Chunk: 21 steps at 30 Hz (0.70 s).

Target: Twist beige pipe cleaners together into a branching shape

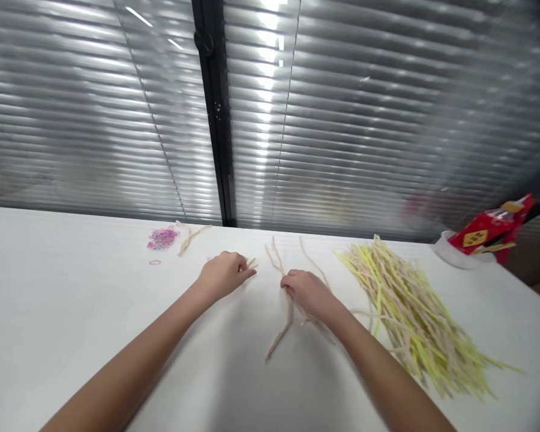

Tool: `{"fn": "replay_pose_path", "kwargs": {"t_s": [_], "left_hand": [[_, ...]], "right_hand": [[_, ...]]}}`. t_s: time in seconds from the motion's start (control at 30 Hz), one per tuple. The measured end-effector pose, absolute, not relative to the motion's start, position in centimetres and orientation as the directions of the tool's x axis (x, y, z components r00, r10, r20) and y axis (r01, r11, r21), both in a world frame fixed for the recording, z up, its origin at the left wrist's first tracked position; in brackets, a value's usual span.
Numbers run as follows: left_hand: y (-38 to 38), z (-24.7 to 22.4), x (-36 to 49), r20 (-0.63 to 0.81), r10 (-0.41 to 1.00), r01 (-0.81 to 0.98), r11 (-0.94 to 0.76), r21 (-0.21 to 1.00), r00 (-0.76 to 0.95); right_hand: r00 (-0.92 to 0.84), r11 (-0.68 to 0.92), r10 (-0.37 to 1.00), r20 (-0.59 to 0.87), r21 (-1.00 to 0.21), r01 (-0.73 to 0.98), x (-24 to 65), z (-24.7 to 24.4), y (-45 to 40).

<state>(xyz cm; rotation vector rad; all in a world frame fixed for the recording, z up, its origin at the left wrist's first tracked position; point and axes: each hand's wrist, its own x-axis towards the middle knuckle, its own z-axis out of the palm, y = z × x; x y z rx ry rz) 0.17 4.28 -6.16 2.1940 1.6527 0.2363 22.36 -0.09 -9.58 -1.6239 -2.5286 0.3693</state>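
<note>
Fingers (288,282) of the right hand (309,293) are bent narrow over the beige strands (290,315), pinching them where they come together against the tabletop (72,300). Two thin ends fork away beyond these fingertips, and a longer tail runs back from under them toward the person.

To the left of that grip, the left hand (224,275) is curled, its thumb and fingertips close together. Short beige tips (252,263) show just past the thumb; whether they are held or lie behind the hand cannot be told.

Just beyond the right fingers, a loose strand (314,263) slants down toward the back of the hand, and more beige lies under the wrist.

Farther left of both sets of fingers, past the left ones, lie a crossed beige piece (188,241), a pile of pink and purple loops (162,238) and, just nearer, one single loop (155,262).

To the right of the right fingers spreads a heap (420,327) of yellow and beige strands. Farther right, a red packet (488,231) leans in a white bowl (452,252). Slatted blinds (364,120) and a dark post (213,102) rise beyond all the fingers.
</note>
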Motion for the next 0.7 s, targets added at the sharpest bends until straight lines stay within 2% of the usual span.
{"fn": "replay_pose_path", "kwargs": {"t_s": [0.1, 0.27, 0.37, 0.47, 0.57, 0.7], "left_hand": [[4.5, -6.8, 0.0, -0.066, 0.946, 0.846, -0.252, 0.469, 0.318], [4.4, -7.2, -0.1, -0.013, 0.891, 0.657, -0.324, 0.680, 0.453], [4.1, -7.0, 0.2, -0.027, 0.861, 0.531, -0.288, 0.797, 0.508], [3.9, -6.9, 0.7, -0.089, 0.824, 0.407, -0.179, 0.896, 0.559], [3.7, -6.8, 1.1, -0.173, 0.797, 0.266, 0.016, 0.964, 0.579], [3.6, -6.9, 1.3, -0.239, 0.818, -0.014, 0.289, 0.957, 0.523]], "right_hand": [[-0.437, 0.423, 0.899, 0.034, -0.327, 0.845, 22.4, -9.2, 0.0], [-0.403, 0.442, 0.893, 0.199, -0.557, 0.703, 22.5, -8.1, -0.1], [-0.370, 0.449, 0.889, 0.269, -0.663, 0.598, 22.2, -7.7, -0.2], [-0.385, 0.484, 0.867, 0.316, -0.717, 0.502, 21.4, -7.5, -0.5], [-0.442, 0.539, 0.824, 0.355, -0.733, 0.415, 20.7, -7.5, -0.9], [-0.522, 0.589, 0.764, 0.379, -0.740, 0.325, 20.1, -7.7, -1.5]]}}
